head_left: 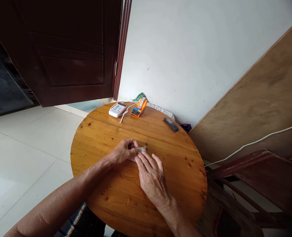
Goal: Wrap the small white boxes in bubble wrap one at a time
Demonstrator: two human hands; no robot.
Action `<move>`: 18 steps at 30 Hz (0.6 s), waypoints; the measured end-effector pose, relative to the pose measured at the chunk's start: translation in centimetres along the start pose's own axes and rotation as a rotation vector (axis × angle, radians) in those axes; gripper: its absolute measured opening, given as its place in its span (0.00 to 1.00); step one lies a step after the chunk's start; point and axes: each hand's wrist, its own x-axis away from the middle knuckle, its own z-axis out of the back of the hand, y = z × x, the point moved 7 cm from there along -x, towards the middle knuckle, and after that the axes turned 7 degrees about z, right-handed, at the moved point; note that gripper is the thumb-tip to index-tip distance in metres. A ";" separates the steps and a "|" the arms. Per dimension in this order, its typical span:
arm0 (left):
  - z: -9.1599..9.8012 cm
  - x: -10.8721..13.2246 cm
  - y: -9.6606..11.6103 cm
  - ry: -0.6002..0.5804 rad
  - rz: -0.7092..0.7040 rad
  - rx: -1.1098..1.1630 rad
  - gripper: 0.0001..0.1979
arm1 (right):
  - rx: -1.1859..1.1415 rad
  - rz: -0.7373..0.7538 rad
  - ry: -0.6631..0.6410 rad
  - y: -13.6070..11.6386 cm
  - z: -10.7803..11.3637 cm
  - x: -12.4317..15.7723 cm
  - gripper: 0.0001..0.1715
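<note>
Over the middle of the table, a small crumpled whitish, see-through packet (141, 149) sits between my hands; what it is exactly I cannot make out. The thumb and fingers of my left hand (124, 150) pinch its near left side. My right hand (153, 179) is to the right, back up, with its fingers stretched out and the fingertips touching the packet's near edge. Its thumb is hidden. Part of the packet is covered by the fingers, and a pale bit shows beneath them.
On the round wooden table (106, 194), a white device (117, 110) with a white cord lies at the far edge. Beside it stands an orange tape dispenser (139, 108). A dark blurred object (171, 124) lies farther right. A white wall (197, 59) rises behind; a dark wooden chair (254, 184) stands right.
</note>
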 end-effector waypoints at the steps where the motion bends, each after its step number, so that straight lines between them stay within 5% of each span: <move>1: 0.0 0.0 -0.1 0.006 -0.002 -0.004 0.19 | -0.001 0.000 -0.004 -0.1 0.0 0.0 0.24; 12: 0.3 -0.4 -0.4 -0.001 -0.049 -0.077 0.18 | -0.175 -0.158 0.083 2.0 0.5 0.0 0.22; 18: 0.6 -0.4 -0.4 0.020 -0.047 -0.167 0.13 | -0.168 -0.182 -0.039 2.7 0.2 -0.9 0.25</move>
